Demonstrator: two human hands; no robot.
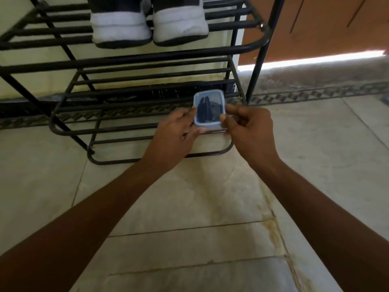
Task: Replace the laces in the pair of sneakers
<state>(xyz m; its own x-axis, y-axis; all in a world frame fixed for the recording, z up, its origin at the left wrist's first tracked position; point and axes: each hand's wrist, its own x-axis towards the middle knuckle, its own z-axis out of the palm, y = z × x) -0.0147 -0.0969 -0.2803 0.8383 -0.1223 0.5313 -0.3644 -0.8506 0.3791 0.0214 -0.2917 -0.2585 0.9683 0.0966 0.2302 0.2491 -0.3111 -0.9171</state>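
Blue-lidded container (pixel 209 108) sits between both hands, long axis pointing away. Left hand (pixel 175 131) and right hand (pixel 250 127) fingers pinch its opposite sides. Sneakers (pixel 149 20) rest on the rack above.

This looks like a home entryway: a black metal shoe rack (pixel 134 47) stands against a pale wall, sneakers (pixel 147 22) on its upper shelf, a wooden door (pixel 315 24) just right of it, tiled floor (pixel 189 207) below.

Your two forearms run up from the lower corners of the frame, bare to your left hand (pixel 175 131) and right hand (pixel 249 128), sleeveless and unadorned.
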